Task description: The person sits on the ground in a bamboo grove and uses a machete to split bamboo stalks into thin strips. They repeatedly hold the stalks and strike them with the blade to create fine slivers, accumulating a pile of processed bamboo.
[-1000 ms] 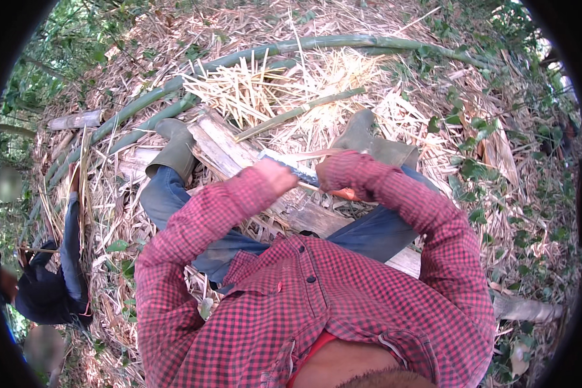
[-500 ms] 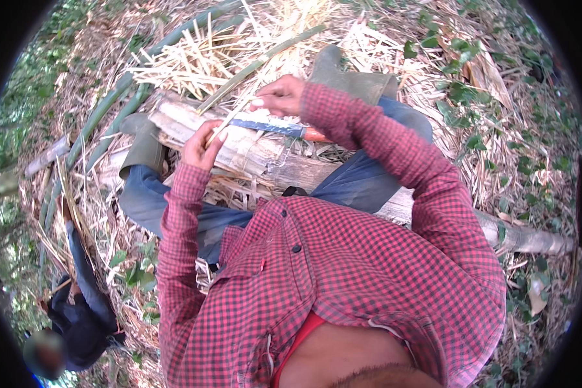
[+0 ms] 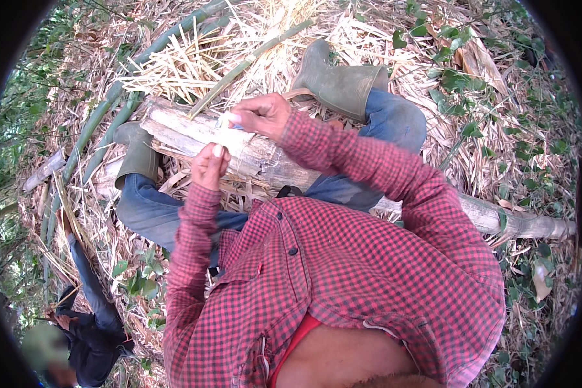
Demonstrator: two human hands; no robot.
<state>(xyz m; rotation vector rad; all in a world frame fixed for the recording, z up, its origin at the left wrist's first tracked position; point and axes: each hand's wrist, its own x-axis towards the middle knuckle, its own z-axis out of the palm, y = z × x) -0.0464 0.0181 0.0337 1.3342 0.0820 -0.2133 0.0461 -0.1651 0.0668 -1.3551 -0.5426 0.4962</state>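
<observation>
Your right hand (image 3: 264,115) is closed in a pinch, thumb against bent fingers, apparently on a pale strip (image 3: 223,121) whose outline is mostly lost in glare. Your left hand (image 3: 207,167) is largely curled, thumb up; whether thumb and finger meet, or have hold of anything, cannot be told. The strip is at your right fingertips, above the log (image 3: 268,163) and toward its left end. A fingertip grip seems chosen because so thin a piece leaves no room for a fist.

The log runs slantwise between your legs, its left end near your left boot (image 3: 138,154); this presumably keeps its top within reach of both hands. A blue blade (image 3: 238,127) shows briefly under your right hand, over the log, probably put there to be near; the rest is obscured.

A green pole (image 3: 249,61) has its near end at the log's far edge. Beyond that edge lies a heap of pale sticks (image 3: 174,72), apparently set clear of your working space. Your right boot (image 3: 336,84) stands off the far edge, likely for balance.
</observation>
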